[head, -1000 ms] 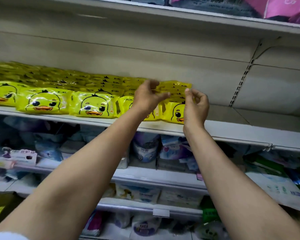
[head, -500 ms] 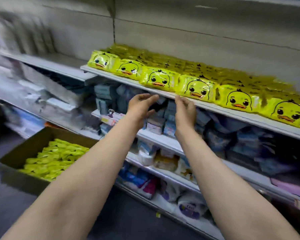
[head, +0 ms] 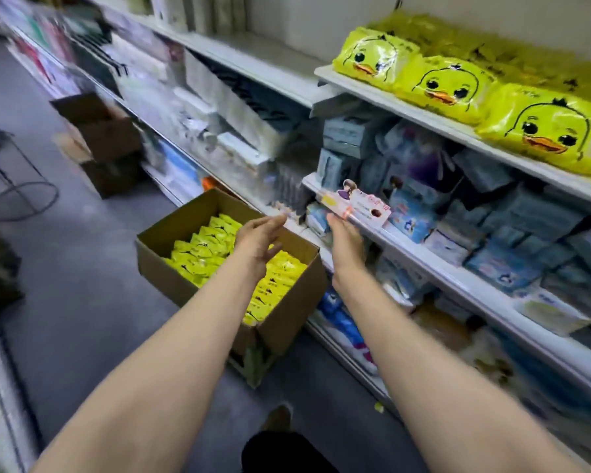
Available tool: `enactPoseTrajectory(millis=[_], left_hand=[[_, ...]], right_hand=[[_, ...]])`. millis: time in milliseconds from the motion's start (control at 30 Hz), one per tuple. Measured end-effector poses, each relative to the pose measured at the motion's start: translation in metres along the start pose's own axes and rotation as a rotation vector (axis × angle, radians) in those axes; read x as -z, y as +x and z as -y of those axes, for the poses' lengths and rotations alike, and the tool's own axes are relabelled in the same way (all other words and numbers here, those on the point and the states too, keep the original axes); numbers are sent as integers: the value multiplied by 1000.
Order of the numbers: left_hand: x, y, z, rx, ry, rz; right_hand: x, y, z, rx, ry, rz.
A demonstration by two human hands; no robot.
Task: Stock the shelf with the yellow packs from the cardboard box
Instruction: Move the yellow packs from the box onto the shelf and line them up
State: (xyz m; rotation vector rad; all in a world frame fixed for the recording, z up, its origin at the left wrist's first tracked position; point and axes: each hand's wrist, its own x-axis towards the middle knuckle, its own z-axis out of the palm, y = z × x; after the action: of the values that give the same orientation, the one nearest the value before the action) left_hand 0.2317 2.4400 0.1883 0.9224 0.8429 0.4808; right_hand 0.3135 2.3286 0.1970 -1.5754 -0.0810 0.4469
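A row of packs [head: 451,85] is already laid on the shelf [head: 406,107] up right of the hands. Many are left in the box [head: 171,264] under the left hand [head: 258,235]; the right hand [head: 343,238] is also held out, both loose and empty.

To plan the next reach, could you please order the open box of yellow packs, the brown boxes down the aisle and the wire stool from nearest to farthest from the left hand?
From the left hand:
1. Open box of yellow packs, directly beneath it.
2. Brown boxes, farther down the aisle by the shelving.
3. Wire stool, far left across the floor.
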Motion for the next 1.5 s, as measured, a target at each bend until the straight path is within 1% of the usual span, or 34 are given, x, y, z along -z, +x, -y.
enactPoseTrajectory(millis=[133, 267, 333, 567, 700, 833, 967, 1100, 1200, 1367, 1500], left_hand=[[56, 60, -7, 91, 36, -132], [98, 112, -13, 155, 70, -209], [113, 133, -14, 188, 78, -225], [151, 198, 1, 324, 100, -285], [168, 243, 3, 377, 134, -260], [190, 294, 6, 454, 219, -221], [220, 348, 16, 524, 353, -161], [243, 390, 34, 576, 491, -78], [251, 409, 47, 610, 559, -45], [256, 421, 70, 682, 605, 15], [258, 428, 82, 684, 682, 48]], right_hand=[[-60, 33, -37, -111, -78, 51], [-104, 64, -63, -306, -135, 71], [-123, 78, -74, -360, -173, 98], [-174, 111, -109, -523, -278, 96], [-206, 136, -129, -571, -234, 69], [-239, 162, -154, -649, -195, 15], [-271, 187, -180, -746, -139, -25], [-292, 203, -208, -814, -136, -96], [-304, 208, -223, -840, -115, -127], [-312, 209, -246, -885, -152, -139], [-311, 207, -258, -907, -148, -165]])
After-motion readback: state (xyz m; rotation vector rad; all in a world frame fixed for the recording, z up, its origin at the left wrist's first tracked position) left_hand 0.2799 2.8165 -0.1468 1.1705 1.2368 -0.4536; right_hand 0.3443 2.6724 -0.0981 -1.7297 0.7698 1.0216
